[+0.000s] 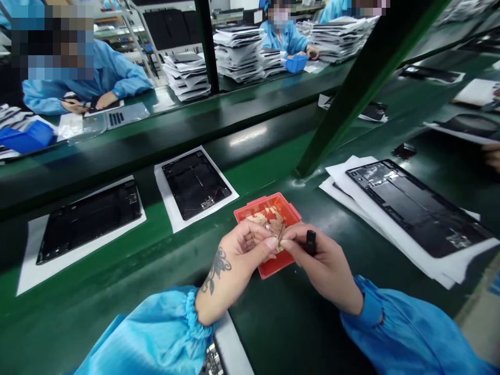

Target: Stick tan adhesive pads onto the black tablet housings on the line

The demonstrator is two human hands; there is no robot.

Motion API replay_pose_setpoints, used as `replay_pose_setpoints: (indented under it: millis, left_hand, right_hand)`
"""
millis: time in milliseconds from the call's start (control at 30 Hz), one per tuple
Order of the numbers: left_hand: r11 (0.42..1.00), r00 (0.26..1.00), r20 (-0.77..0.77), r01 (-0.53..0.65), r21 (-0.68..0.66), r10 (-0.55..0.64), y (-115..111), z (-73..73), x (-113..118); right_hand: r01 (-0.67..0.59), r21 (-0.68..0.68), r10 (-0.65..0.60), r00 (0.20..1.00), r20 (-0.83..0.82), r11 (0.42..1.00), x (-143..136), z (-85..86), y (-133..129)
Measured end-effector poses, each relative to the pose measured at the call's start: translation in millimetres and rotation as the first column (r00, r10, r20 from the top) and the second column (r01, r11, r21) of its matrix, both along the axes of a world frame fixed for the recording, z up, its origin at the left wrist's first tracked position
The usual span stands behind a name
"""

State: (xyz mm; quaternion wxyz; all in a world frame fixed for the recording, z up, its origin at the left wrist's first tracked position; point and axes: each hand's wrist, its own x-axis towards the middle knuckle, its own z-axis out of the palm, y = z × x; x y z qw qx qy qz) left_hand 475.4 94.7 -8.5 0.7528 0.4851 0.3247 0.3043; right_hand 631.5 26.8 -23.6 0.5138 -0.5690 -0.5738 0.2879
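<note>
Both hands meet above a red plastic tray (275,268) that holds several small tan pieces (273,214). My left hand (244,250) is closed, thumb and forefinger pinched on something too small to make out. Its fingertips touch those of my right hand (322,260), which is also pinched on a tiny item I cannot identify. A black tool (311,242) is tucked in my right hand, its end sticking up between the fingers. Under my left sleeve, part of a device with a circuit board (213,359) shows on white paper.
Black device housings on white sheets lie at the left (91,219), left of centre (195,182) and right (417,208). A green post (336,109) rises behind the tray. Co-workers in blue sit across the bench, near stacked sheets (238,54) and a blue bin (296,63).
</note>
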Motion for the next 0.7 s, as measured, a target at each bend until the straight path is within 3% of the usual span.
replay_pose_setpoints:
  millis: [267,367,433,533,633,700]
  left_hand:
    - [0.996,0.992,-0.106,0.07,0.06,-0.063,5.9,2.4,-5.8]
    - [0.983,0.987,-0.15,-0.023,0.184,0.052,15.2,-1.9,-7.3]
    - [0.913,0.954,-0.236,-0.075,0.402,0.183,21.8,-5.3,-6.7]
    - [0.706,0.879,-0.362,0.042,0.707,0.31,29.5,-8.4,-4.1]
    - [0.537,0.85,-0.421,0.205,0.818,0.318,33.0,-10.9,-1.8]
    - [0.486,0.859,-0.419,0.243,0.84,0.294,33.4,-12.3,-1.6]
  right_hand:
    - [0.04,-0.06,-0.038,0.999,0.031,0.997,0.6,-0.1,1.7]
    - [0.162,-0.073,-0.162,0.987,0.01,0.984,1.8,-2.4,2.5]
    - [0.213,-0.079,-0.214,0.977,0.001,0.974,3.0,-3.9,2.8]
    - [0.208,-0.085,-0.209,0.978,-0.006,0.974,4.3,-4.3,2.6]
    - [0.2,-0.077,-0.201,0.98,-0.004,0.977,4.4,-3.3,2.3]
    - [0.186,-0.08,-0.188,0.982,-0.013,0.979,3.9,-2.5,2.4]
